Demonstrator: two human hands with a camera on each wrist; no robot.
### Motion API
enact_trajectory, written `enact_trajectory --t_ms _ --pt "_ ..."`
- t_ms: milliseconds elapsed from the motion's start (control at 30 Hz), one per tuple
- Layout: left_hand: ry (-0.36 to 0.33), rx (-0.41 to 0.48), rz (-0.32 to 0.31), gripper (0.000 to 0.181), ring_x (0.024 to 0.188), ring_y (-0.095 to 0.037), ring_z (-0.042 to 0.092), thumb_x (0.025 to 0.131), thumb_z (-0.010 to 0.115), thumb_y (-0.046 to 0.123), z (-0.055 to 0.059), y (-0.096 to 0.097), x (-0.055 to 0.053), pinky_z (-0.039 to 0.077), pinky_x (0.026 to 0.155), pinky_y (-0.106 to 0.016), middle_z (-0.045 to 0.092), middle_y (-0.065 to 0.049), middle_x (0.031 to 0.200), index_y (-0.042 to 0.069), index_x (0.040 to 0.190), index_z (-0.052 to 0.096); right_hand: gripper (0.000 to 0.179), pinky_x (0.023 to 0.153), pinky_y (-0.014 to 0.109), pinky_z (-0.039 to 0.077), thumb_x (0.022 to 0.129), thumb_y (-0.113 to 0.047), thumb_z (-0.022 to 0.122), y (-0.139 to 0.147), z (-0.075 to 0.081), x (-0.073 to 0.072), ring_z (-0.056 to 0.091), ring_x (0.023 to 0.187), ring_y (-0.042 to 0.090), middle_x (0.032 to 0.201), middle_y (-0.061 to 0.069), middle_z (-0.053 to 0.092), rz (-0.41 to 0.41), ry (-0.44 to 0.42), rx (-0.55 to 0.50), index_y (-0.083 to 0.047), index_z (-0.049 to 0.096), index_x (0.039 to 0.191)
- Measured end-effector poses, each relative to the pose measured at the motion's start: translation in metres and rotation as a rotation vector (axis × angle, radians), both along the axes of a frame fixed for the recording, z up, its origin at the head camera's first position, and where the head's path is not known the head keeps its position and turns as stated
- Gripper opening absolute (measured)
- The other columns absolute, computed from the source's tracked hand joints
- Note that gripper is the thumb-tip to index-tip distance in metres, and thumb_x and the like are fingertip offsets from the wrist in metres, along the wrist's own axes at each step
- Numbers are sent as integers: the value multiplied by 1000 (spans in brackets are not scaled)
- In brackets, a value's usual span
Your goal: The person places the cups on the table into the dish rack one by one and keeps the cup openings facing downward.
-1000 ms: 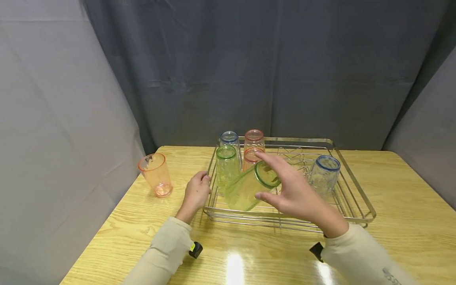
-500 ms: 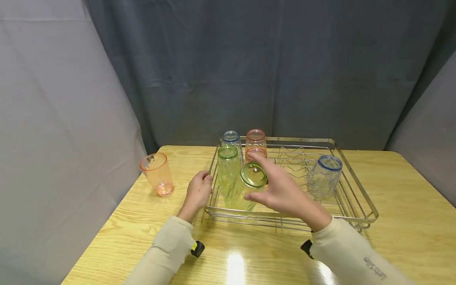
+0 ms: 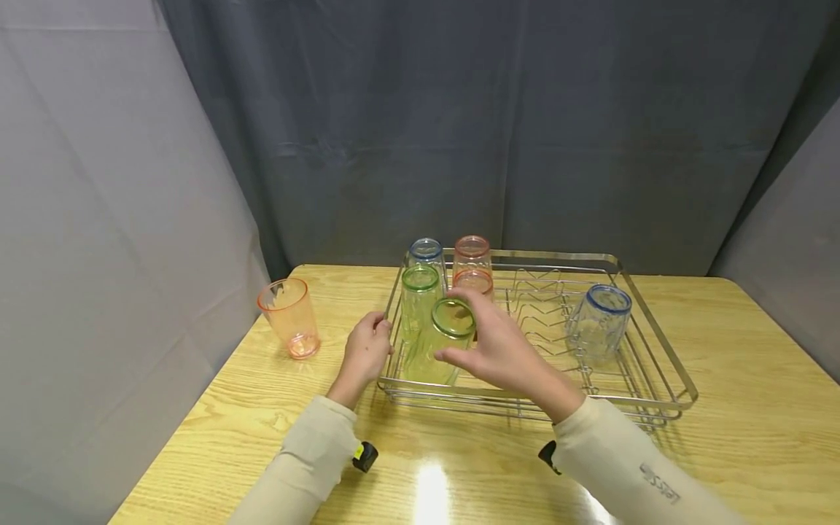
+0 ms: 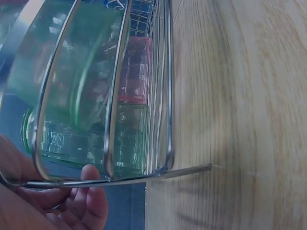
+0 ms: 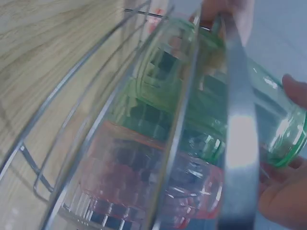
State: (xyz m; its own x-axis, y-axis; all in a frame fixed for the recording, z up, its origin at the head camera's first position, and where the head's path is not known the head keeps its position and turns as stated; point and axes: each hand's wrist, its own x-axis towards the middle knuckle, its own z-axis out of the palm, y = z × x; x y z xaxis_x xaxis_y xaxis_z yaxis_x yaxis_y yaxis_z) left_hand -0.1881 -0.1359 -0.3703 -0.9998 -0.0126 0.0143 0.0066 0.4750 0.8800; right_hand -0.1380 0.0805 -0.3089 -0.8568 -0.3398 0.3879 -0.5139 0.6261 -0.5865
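Note:
My right hand (image 3: 502,346) holds a green glass (image 3: 433,357) near its base, thumb on the near side and fingers round the far side. Its mouth points down and it leans slightly at the front left corner of the wire dish rack (image 3: 593,257). Behind it another green glass (image 3: 418,292) stands upside down. With curled fingers my left hand (image 3: 365,351) grips the rack's left side rail; in the left wrist view its fingertips (image 4: 96,206) show by the wire. The right wrist view has the held glass (image 5: 268,91) seen through the rack's bars.
A blue-rimmed glass (image 3: 426,251) and two pinkish-red ones (image 3: 472,251) stand upside down at the rack's back left. Toward its right side another blue-rimmed glass (image 3: 599,324) is also inverted. An orange cup (image 3: 292,321) stands mouth up on the wooden table (image 3: 256,430), left of the rack.
My right hand has moved left with the green glass, which has swung from a strong tilt to nearly upright, base up. The left hand keeps its place at the rack.

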Motion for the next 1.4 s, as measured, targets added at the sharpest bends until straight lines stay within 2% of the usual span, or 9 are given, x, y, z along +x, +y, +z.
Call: enact_trajectory --t_ms 233,400,533,667,800,967,1133,1233,1400 --pt "-4 3 -8 44 81 -22 65 107 37 20 0 2 1 43 53 -22 59 -20 132 -2 145 43 60 95 44 52 72 -20 89 -8 -20 -2 61 113 26 122 10 64 63 130 35 -4 55 119" --pt "0 11 -2 45 84 -25 66 107 37 20 3 3 2 44 56 -24 58 -20 133 -2 145 42 55 101 44 50 73 -21 88 -12 -21 -3 60 119 27 125 11 63 65 127 37 -7 55 115" --pt "-2 8 3 44 85 -25 66 106 37 20 4 3 2 45 58 -25 58 -20 134 -2 145 43 54 103 45 50 76 -22 86 -16 -21 -3 60 121 28 125 12 63 63 120 52 -6 55 118" --pt "-3 13 -2 45 84 -23 66 106 37 21 4 4 1 47 60 -26 58 -20 132 -2 145 43 56 94 44 53 78 -22 85 -17 -23 -5 62 111 27 122 9 63 33 108 44 -6 54 122" --pt "-7 13 11 44 82 -21 65 106 38 20 4 4 0 45 58 -25 60 -19 129 -1 144 44 64 87 42 55 79 -16 83 -17 -29 -6 62 108 27 132 12 59 53 67 55 -5 50 133" --pt "-6 4 15 43 78 -18 63 106 38 20 2 3 -1 44 56 -23 60 -18 128 -1 143 45 77 96 46 54 83 -12 79 -16 -35 -6 59 122 31 145 14 52 123 28 120 -9 39 148" --pt "5 -7 21 43 77 -21 63 105 39 20 1 3 0 42 53 -23 62 -18 124 -1 142 47 83 95 49 54 90 -14 71 -16 -33 -3 65 115 33 152 14 48 138 -30 176 -21 24 158" --pt "8 -7 24 43 80 -25 64 105 39 21 1 2 1 42 54 -24 62 -18 124 -1 141 47 86 99 50 52 94 -15 66 -15 -33 -1 62 121 34 158 13 39 135 -55 191 -26 13 161" --pt "7 -5 23 43 81 -26 64 106 39 21 -1 2 0 43 54 -24 61 -18 127 -1 142 47 90 107 51 48 96 -21 64 -11 -34 0 58 127 38 159 18 36 152 -118 162 -19 2 161"
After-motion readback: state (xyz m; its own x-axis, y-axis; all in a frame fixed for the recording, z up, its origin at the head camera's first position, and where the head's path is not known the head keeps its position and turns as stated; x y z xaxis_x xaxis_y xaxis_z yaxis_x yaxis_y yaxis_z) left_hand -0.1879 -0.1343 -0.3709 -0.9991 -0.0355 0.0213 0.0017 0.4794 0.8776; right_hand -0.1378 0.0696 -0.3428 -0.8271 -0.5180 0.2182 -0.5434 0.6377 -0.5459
